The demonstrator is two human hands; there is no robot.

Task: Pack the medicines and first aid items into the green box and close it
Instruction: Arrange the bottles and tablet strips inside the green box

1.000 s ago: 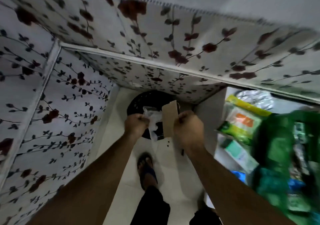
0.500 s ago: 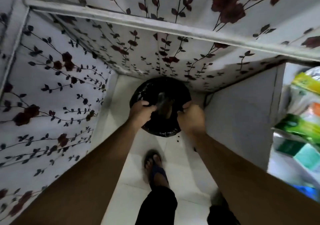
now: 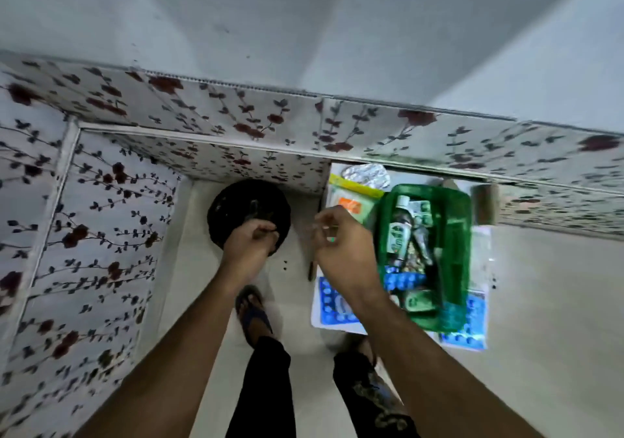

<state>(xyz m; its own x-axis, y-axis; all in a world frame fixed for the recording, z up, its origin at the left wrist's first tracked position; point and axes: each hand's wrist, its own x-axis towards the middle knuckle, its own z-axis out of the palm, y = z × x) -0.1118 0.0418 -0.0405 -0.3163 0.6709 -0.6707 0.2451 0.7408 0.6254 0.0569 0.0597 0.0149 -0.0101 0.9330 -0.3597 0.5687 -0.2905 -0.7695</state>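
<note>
Floor tiles [image 3: 557,302] meet floral-papered walls [image 3: 101,235] beside green box [image 3: 452,235].

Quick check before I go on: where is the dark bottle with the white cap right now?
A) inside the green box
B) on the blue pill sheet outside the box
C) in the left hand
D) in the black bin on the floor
A: the bottle lies inside the open green box, beside other packets; neither hand touches it.

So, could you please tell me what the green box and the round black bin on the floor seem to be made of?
The green box looks like translucent glossy plastic: its contents and the sheet beneath show through its walls. The round black bin seems lined with thin shiny plastic film, judging by wrinkled glints; what lies beneath cannot be told.
</note>
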